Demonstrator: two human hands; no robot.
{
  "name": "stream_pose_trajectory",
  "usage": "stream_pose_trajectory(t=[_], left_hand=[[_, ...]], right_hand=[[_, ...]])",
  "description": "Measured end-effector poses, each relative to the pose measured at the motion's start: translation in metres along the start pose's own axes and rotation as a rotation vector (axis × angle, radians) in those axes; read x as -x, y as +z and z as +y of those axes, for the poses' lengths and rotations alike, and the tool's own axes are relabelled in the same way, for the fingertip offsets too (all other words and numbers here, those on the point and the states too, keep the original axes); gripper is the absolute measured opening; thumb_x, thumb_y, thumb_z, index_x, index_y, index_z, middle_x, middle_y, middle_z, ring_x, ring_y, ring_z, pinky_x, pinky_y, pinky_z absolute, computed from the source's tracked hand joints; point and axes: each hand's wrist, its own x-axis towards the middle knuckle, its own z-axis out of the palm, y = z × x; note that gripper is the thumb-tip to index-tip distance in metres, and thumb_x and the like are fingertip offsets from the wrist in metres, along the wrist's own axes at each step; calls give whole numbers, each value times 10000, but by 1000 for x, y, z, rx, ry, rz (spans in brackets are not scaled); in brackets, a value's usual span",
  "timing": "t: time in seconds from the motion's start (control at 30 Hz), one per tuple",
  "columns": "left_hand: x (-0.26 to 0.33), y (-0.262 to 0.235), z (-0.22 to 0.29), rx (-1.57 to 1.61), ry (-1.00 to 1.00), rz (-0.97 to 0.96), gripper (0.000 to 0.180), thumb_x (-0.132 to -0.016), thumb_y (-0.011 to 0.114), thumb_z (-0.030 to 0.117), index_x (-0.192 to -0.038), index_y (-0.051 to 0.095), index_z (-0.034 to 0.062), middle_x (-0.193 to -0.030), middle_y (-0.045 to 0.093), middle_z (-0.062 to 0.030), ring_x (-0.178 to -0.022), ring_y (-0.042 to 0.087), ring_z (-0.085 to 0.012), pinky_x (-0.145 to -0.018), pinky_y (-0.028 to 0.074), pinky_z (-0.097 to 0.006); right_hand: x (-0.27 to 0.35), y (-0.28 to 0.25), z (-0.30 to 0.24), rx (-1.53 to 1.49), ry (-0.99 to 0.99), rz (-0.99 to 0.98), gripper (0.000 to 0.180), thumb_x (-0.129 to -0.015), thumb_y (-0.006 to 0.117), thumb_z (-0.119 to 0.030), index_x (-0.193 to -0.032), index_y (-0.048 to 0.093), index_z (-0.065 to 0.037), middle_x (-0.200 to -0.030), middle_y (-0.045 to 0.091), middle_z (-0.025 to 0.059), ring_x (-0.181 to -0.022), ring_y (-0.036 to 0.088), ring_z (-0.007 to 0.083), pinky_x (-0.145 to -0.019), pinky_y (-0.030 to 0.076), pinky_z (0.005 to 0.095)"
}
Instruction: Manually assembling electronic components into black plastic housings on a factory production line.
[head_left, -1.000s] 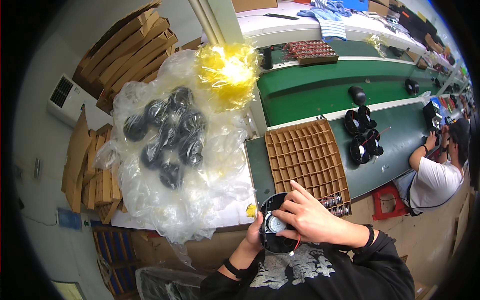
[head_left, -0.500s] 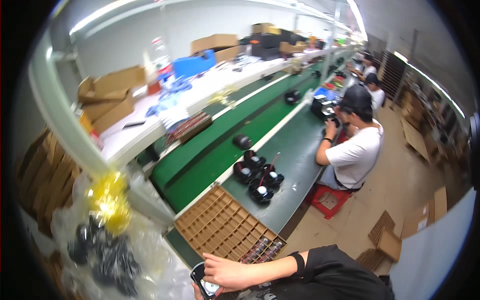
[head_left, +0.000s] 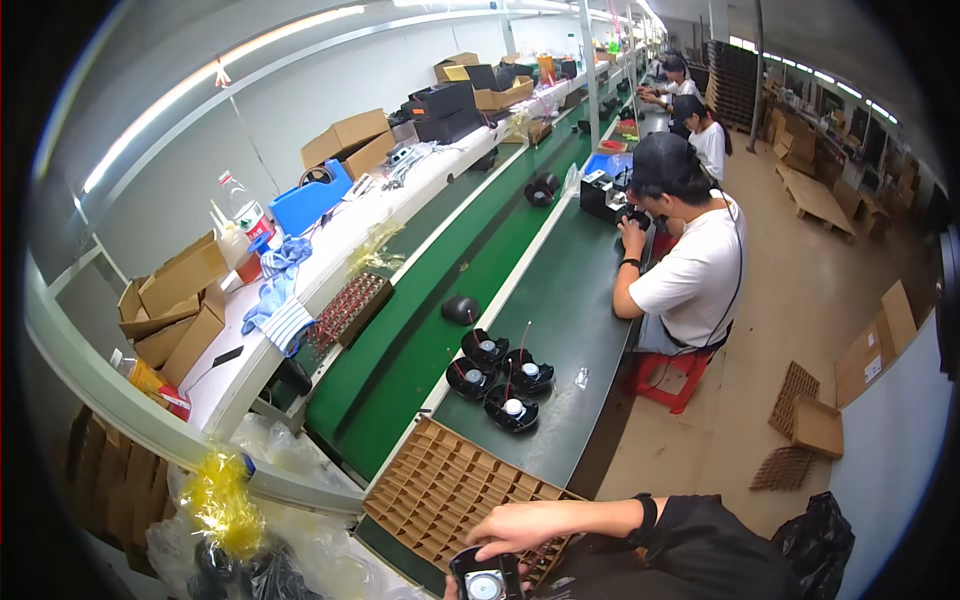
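At the lower edge a black speaker housing [head_left: 462,566] with a round silver-white speaker [head_left: 485,586] in it is between my hands. My left hand [head_left: 449,590] grips its left side; only a bit of the fingers shows. From the right, my right hand [head_left: 530,524] reaches over with its fingers closed on the housing's far rim. Right behind lies a cardboard divider tray [head_left: 430,480] with many cells; small parts sit in its near right cells, partly hidden by my right arm. Beyond it, several similar black housings [head_left: 512,408] with white round centres and red wires stand on the bench.
A green conveyor belt [head_left: 400,365] runs along the bench's left, carrying a dark rounded shell [head_left: 460,309]. A white shelf [head_left: 340,235] holds boxes, bottles and cloths. A co-worker in white [head_left: 690,260] sits on a red stool [head_left: 670,378]. Plastic bags [head_left: 290,545] lie at left.
The view has swung, and the housing and both hands appear farther right and lower. My right fingers, earlier over the round speaker, now lie at the housing's far rim.
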Motion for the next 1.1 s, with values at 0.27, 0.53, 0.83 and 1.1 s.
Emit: stream_pose_trajectory(t=[0.27,0.53,0.83,1.1], left_hand=[[4,-34,-18,-12,-64,417,700,-938,334,571,-1418,311,64,-1378,433,-185,-1264,414,-386,-1023,355,-565],[30,-43,17,-236,126,566,613,-971,348,489,-1372,351,27,-1407,384,-207,-1292,390,-359,-1047,357,-523],[72,-58,16,-282,248,761,550,-992,359,408,-1400,334,41,-1435,353,-196,-1307,370,-337,-1080,320,-455],[129,-61,19,-252,312,1091,510,-986,415,331,-1414,335,68,-1452,344,-150,-1331,325,-337,-1098,279,-453]], right_hand=[[45,-33,50,-92,224,132,298,-893,542,-248,-958,642,25,-820,645,231,-798,640,363,-721,503,427],[116,-143,223,-81,577,930,239,-877,595,-191,-923,615,43,-729,640,113,-645,624,145,-589,513,310],[77,-199,388,-555,691,1661,127,-834,606,-57,-880,528,33,-758,596,93,-580,636,193,-485,526,298],[60,-185,420,-656,860,1541,180,-835,614,-94,-913,576,64,-756,639,140,-534,626,206,-472,523,294]])
